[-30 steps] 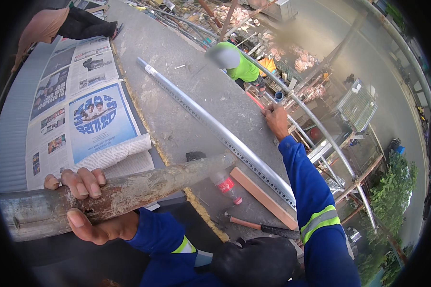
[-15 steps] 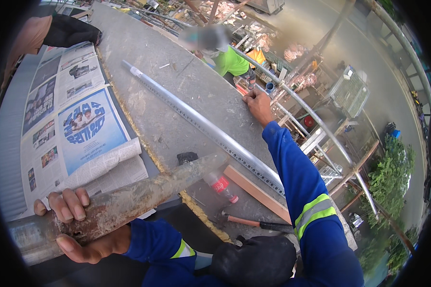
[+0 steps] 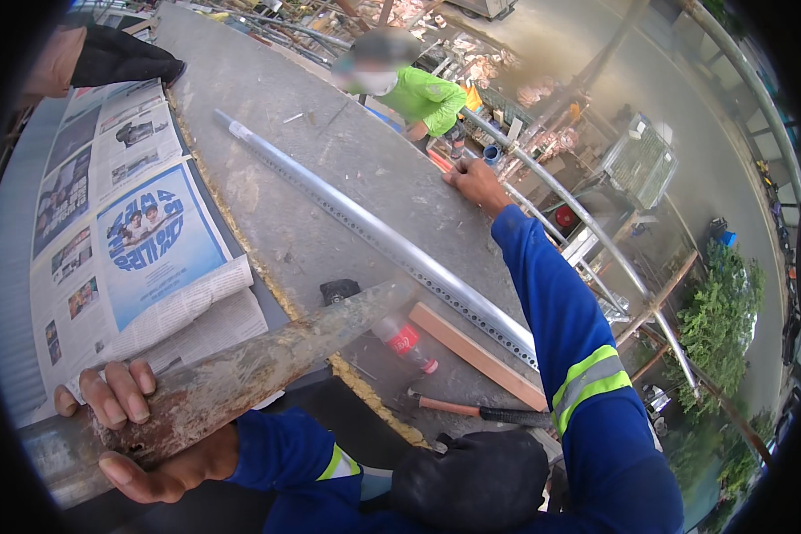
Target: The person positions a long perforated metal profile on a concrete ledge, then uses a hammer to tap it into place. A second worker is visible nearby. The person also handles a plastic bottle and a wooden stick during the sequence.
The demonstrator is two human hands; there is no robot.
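Note:
My left hand (image 3: pixel 142 427) is wrapped round a thick rusty metal pipe (image 3: pixel 240 378), stained with dried cement, that slants up across the lower left. My right hand (image 3: pixel 478 184) reaches out to the far edge of a concrete ledge (image 3: pixel 285 214). Its fingers are curled together beside an orange-red piece (image 3: pixel 439 160); whether they grip that piece or the edge is hidden. Between my arms, a long silvery metal bar (image 3: pixel 365 227) with a row of holes along one side lies on the ledge.
A plastic bottle (image 3: pixel 405 343), a wooden strip (image 3: pixel 481 356) and a hammer (image 3: pixel 449 407) lie on the ledge. Newspaper sheets (image 3: pixel 160 236) cover the left. A co-worker in green (image 3: pixel 423 93) stands below, beyond the ledge. Scaffold pipes (image 3: pixel 587 214) border the drop at right.
The co-worker in green has straightened up, and an arm now shows near the ledge. My view has shifted slightly; both my hands keep their places.

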